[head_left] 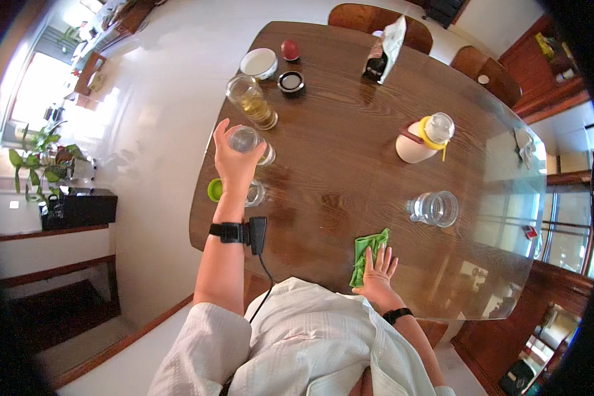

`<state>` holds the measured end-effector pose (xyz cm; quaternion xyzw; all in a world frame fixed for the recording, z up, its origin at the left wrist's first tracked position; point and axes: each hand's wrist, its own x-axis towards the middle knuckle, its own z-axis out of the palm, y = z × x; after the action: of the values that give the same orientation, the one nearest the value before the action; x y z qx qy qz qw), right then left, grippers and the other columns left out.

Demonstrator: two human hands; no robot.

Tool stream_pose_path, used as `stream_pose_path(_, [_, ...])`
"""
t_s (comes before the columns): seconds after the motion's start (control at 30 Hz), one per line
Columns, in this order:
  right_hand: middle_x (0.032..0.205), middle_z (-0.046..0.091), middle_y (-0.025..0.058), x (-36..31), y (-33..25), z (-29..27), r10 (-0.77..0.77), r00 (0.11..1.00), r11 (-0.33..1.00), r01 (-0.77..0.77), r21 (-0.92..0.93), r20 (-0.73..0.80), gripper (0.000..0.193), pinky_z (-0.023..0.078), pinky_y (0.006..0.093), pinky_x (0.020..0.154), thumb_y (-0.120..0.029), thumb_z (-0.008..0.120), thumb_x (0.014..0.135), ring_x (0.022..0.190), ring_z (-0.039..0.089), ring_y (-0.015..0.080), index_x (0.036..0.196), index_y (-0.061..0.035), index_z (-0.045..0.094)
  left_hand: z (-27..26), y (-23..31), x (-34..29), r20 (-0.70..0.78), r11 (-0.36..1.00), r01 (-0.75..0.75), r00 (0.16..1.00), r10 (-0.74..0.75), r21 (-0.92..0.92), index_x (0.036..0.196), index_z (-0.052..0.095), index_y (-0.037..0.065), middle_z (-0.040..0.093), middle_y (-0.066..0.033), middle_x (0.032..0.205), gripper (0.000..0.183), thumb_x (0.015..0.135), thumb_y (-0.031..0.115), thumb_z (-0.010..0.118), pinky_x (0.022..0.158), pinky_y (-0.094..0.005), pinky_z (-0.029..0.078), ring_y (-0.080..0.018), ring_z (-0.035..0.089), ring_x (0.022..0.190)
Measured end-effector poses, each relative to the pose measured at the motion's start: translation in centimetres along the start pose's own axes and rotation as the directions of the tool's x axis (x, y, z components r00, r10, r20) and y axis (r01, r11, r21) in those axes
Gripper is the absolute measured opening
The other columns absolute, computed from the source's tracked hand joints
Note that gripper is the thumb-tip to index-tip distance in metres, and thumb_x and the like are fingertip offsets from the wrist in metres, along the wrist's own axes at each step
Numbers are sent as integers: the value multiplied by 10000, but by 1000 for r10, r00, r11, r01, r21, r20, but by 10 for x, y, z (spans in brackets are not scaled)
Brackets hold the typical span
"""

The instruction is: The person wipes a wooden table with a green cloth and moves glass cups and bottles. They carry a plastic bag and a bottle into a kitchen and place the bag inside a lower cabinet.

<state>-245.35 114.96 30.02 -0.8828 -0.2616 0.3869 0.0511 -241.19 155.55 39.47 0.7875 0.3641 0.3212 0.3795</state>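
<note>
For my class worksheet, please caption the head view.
Left hand around a clear glass, right hand on a green cloth, at a wooden table.

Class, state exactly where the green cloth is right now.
In the head view, the green cloth lies right of centre on the table, near the wearer's edge, partly under the right hand.

Open lane up the table's middle [327,148]
Left hand [236,158], tall glass [254,105] and bowl [260,63] crowd its left; bottle [414,146], jug [438,208] and right hand [377,274] on cloth [361,254], its right.
</note>
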Motion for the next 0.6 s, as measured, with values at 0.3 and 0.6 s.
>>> stream_pose_path(0.3, [1594, -96, 279, -3, 3, 0, -3, 1000, 1000, 3, -8, 12, 1289, -87, 663, 1117, -393, 865, 628, 1461, -131, 484, 1567, -103, 31, 67, 93, -63, 430, 958, -187, 863, 267, -219, 1395, 355, 129, 642, -97, 1216, 908, 644, 128, 865, 946, -375, 516, -246, 642, 1083])
stream_pose_path(0.6, [1596, -89, 275, -7, -1, -7, 24, 999, 1000, -24, -6, 36, 1282, -77, 640, 1134, -387, 861, 641, 1464, -126, 475, 1569, -112, 20, 160, 136, -132, 579, 899, -268, 693, 430, -347, 1407, 333, 137, 633, -146, 1195, 920, 651, 133, 857, 907, -395, 533, -343, 640, 1078])
